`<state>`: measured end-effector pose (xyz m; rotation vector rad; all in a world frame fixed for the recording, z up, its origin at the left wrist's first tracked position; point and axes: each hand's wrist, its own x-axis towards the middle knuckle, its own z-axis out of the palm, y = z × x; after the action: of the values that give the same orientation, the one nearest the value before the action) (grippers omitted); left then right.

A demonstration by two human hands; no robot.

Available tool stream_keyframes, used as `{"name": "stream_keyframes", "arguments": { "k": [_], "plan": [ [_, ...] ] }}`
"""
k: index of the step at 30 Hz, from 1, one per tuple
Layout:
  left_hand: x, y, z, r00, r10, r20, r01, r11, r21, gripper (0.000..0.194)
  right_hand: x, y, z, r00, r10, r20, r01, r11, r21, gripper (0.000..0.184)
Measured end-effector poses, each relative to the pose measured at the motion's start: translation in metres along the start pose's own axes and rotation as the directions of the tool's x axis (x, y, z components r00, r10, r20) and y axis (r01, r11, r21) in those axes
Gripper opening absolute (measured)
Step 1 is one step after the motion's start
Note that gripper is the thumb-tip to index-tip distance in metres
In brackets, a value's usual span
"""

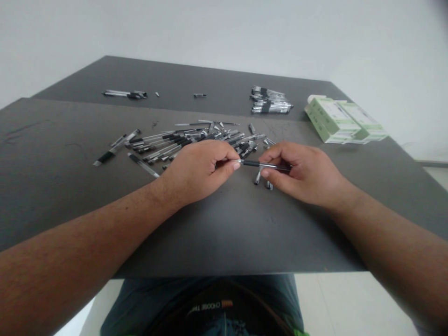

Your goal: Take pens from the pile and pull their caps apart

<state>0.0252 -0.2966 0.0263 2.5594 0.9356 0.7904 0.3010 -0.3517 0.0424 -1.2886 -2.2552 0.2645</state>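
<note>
Between my two hands a pen (251, 163) with a clear barrel and a black grip lies nearly level above the table. My left hand (206, 170) pinches its tip end between thumb and fingers; what is inside the pinch is mostly hidden. Thumb and fingers of my right hand (301, 172) close around the barrel, and the pen's rear end runs under the palm. Just behind my hands spreads a loose pile of pen parts (178, 140), with barrels, black grips and caps mixed. Several caps (258, 177) lie below the held pen, near my right fingers.
At the back right lies a stack of pens (269, 100), beside green and white boxes (336, 119). A few pens (124, 94) rest at the back left, and a single cap (199, 95) lies at back centre. Loose barrels (117, 148) are left of the pile. The table's front edge (241, 274) is near my lap.
</note>
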Motion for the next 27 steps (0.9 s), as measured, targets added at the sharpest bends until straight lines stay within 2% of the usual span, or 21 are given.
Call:
{"name": "stream_keyframes", "arguments": {
  "k": [2, 6, 11, 15, 20, 24, 27],
  "plan": [
    [0.0, 0.0005, -0.0004, 1.0, -0.007, 0.013, 0.007, 1.0, 0.005, 0.023, -0.0002, 0.0011, 0.0002, 1.0, -0.012, 0.009, 0.012, 1.0, -0.027, 0.009],
    [0.0001, 0.0008, -0.0007, 1.0, -0.004, 0.018, 0.004, 1.0, 0.001, 0.023, -0.0002, 0.0024, 0.0005, 0.999, -0.037, 0.016, 0.038, 0.999, -0.023, 0.018],
    [0.0001, 0.0003, 0.0001, 1.0, 0.015, 0.006, -0.015, 1.0, 0.002, 0.024, 0.0003, 0.0021, 0.0, 1.0, -0.02, 0.006, 0.02, 1.0, -0.014, 0.011],
    [-0.0005, -0.0006, 0.0008, 1.0, 0.024, 0.003, -0.024, 1.0, 0.0, 0.024, 0.0011, 0.0024, 0.0002, 0.999, -0.043, 0.032, 0.044, 0.999, -0.015, 0.023],
    [-0.0012, -0.0017, 0.0017, 1.0, 0.021, -0.009, -0.021, 1.0, 0.003, 0.022, 0.0006, 0.0031, 0.0009, 1.0, -0.007, 0.007, 0.007, 1.0, 0.008, 0.01],
    [-0.0006, -0.0021, 0.0025, 0.999, 0.033, -0.004, -0.033, 0.999, -0.004, 0.023, 0.0008, 0.0034, -0.0002, 0.998, -0.042, 0.048, 0.042, 0.999, -0.004, 0.026],
    [-0.0003, -0.0024, 0.003, 0.999, 0.037, -0.014, -0.037, 0.999, 0.0, 0.022, 0.0004, 0.0037, 0.0001, 0.999, -0.022, 0.04, 0.021, 0.999, 0.032, 0.018]
  ]
}}
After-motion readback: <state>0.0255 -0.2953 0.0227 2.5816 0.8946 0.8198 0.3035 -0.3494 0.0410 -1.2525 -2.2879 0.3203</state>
